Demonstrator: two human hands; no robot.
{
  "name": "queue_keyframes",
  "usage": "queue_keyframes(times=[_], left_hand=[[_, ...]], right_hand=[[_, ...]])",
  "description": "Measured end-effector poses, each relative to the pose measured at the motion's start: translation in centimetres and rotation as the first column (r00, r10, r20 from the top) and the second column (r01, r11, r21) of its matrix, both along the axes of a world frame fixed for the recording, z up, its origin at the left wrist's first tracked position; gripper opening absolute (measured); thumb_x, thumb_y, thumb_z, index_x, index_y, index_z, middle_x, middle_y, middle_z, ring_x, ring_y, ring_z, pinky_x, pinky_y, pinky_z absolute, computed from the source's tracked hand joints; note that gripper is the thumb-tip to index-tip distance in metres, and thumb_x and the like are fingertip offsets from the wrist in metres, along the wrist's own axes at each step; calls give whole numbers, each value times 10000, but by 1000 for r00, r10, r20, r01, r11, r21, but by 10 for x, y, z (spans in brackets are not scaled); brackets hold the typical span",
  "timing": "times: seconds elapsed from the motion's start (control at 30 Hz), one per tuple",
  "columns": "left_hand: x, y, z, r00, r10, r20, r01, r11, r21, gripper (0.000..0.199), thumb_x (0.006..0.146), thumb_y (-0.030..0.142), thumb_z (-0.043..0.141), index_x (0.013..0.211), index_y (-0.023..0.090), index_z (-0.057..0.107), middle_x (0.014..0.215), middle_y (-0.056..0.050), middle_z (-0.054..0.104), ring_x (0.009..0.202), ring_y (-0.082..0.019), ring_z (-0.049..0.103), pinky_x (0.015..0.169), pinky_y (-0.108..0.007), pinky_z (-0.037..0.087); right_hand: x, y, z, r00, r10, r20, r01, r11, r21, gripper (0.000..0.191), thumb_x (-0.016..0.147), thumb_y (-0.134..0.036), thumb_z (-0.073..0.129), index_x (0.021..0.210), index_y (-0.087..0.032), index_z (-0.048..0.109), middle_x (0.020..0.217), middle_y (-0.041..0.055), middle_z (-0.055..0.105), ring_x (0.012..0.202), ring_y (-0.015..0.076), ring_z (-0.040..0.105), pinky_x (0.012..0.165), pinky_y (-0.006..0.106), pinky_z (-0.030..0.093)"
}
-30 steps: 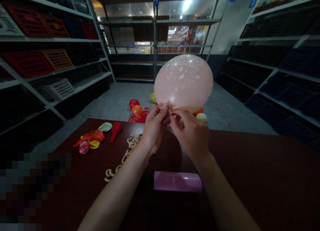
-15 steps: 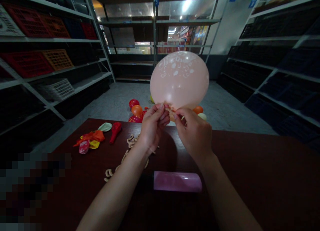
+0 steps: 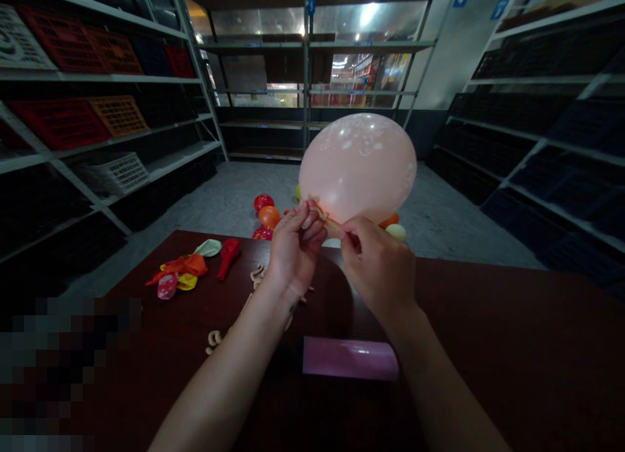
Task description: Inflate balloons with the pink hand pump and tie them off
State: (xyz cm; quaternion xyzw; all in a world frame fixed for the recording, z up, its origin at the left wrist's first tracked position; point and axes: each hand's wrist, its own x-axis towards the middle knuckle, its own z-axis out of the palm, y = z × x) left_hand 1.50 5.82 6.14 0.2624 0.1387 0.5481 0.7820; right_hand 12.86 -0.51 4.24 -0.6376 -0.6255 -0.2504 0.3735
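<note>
Centre frame, the left hand (image 3: 297,240) pinches what may be a beige clip (image 3: 319,213); the right hand (image 3: 378,255) clamps the neck (image 3: 334,228) of the pink balloon (image 3: 359,165), where a slipping grip could release air.

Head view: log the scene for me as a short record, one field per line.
Balloon: pink balloon, inflated, white print
Left hand: left hand, fingers closed on a small beige piece near the balloon's neck
Right hand: right hand, pinching the neck
Table, left: flat balloons in several colours
Under left forearm: curled beige pieces, partly hidden
Between forearms: purple cylinder, lying on its side
Floor beyond table: inflated balloons
</note>
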Motion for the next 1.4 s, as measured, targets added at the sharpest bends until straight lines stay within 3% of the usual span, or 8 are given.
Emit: queue_keyframes(times=[0.53, 0.9, 1.1, 1.27, 1.4], left_hand=[[-6, 7, -1, 993, -43, 111, 52, 995, -82, 281, 1014, 130, 516, 737, 149, 556, 573, 61, 326, 442, -50, 260, 452, -172, 304], [5, 11, -10, 999, -38, -38, 40, 999, 37, 168, 947, 287, 666, 853, 157, 613, 621, 54, 403, 491, -56, 352, 478, -184, 341], [8, 13, -22, 994, 7, -108, 1, 998, 68, 160, 860, 212, 746, 876, 182, 589, 631, 67, 395, 501, -53, 361, 499, -178, 332], [11, 12, -22, 989, 82, -123, -68, 991, 117, 194, 848, 245, 754, 843, 184, 570, 622, 65, 367, 528, -68, 377, 528, -189, 352], [12, 15, -31, 982, 104, -157, -65, 970, 234, 223, 849, 307, 736, 811, 180, 556, 686, 30, 480, 613, -90, 491, 601, -216, 413]], right_hand=[[-2, 1, 0, 999, -12, -48, 8, 995, -98, 140, 923, -183, 533, 841, -226, 637, 745, 23, 701, 681, 171, 617, 585, 289, 305], [14, 4, 1, 946, 143, -290, -169, 983, -66, 117, 951, -268, 553, 946, -224, 661, 851, 15, 729, 682, 144, 635, 629, 265, 414], [18, 6, 0, 921, 134, -367, -173, 982, -75, 149, 950, -320, 543, 998, -229, 651, 813, 11, 705, 715, 166, 645, 640, 279, 430], [19, 9, -1, 879, 183, -441, -231, 971, -58, 198, 967, -350, 488, 1021, -229, 635, 953, 40, 717, 780, 178, 643, 693, 304, 465], [25, 9, 1, 847, 170, -505, -229, 972, -58, 213, 934, -341, 485, 1033, -235, 640, 983, 48, 718, 784, 190, 634, 720, 327, 481]])
